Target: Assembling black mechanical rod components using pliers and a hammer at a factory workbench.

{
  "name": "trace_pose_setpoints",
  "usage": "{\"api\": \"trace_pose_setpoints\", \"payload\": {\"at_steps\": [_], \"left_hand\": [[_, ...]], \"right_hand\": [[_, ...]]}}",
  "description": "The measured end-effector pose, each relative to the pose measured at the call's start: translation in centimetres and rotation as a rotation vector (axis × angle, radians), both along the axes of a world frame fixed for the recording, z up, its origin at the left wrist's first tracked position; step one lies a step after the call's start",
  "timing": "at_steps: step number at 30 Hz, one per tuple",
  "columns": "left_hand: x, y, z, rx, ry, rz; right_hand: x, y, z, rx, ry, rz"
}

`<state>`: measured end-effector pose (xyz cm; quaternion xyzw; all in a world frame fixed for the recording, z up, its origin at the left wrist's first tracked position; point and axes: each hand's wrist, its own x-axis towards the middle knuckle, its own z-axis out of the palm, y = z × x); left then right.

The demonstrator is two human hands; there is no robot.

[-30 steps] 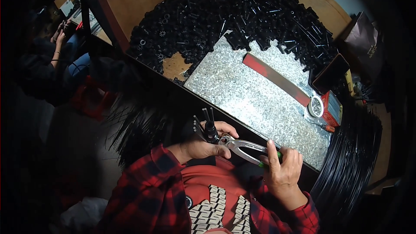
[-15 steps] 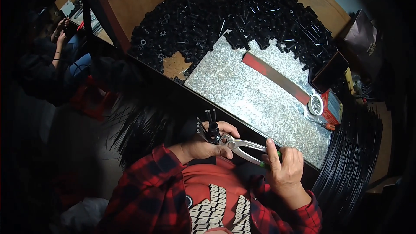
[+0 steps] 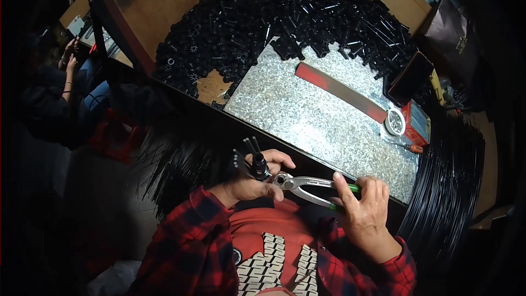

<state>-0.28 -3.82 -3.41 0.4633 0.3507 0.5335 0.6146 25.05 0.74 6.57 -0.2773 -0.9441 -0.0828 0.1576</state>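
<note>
Holding an end-cutting pincer [image 3: 318,181] by its green-gripped handles, the right hand [image 3: 366,208] is curled around them, its thumb lying along the far handle. The left hand [image 3: 245,187] is closed around a black cylindrical fitting [image 3: 259,165], from which thin black rods [image 3: 236,159] spread to the left and far side. This fitting is held above the lap, just short of the near edge of the speckled tabletop [image 3: 285,104]. The pincer's head meets it at its near right side, so the step looks like nipping or pinching at the fitting. Whether the jaws bite anything is hidden by the left fingers. The next move seems to call for a steady left grip and a firm squeeze.

On the tabletop, a red bar [image 3: 339,92] slants toward a white bowl [image 3: 395,122] of small bits, beside a red box [image 3: 417,123] and an orange-handled screwdriver [image 3: 415,148]. Beyond, a black heap of fittings [image 3: 219,35] crowds the far side. Nothing blocks the pincer; the splayed rods could hamper turning the fitting.
</note>
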Motion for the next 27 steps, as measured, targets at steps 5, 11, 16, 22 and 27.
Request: {"api": "trace_pose_setpoints", "payload": {"at_steps": [5, 11, 16, 22, 27], "left_hand": [[0.6, 0.3, 1.5, -0.010, -0.048, -0.046], [0.9, 0.0, 0.9, 0.029, -0.079, -0.083], [0.9, 0.4, 2.1, 0.018, 0.220, -0.060], [0.8, 0.6, 1.8, 0.022, 0.181, -0.028], [0.5, 0.7, 0.8, 0.062, 0.117, 0.063]], "right_hand": [[1.0, -0.8, 0.9, -0.023, -0.159, 0.002], [1.4, -1.1, 1.0, -0.028, -0.156, 0.020], [1.1, -1.4, 1.7, 0.006, -0.207, 0.004], [0.6, -1.2, 0.8, -0.056, -0.154, -0.005], [-0.1, 0.4, 1.3, -0.540, -0.074, -0.036]]}}
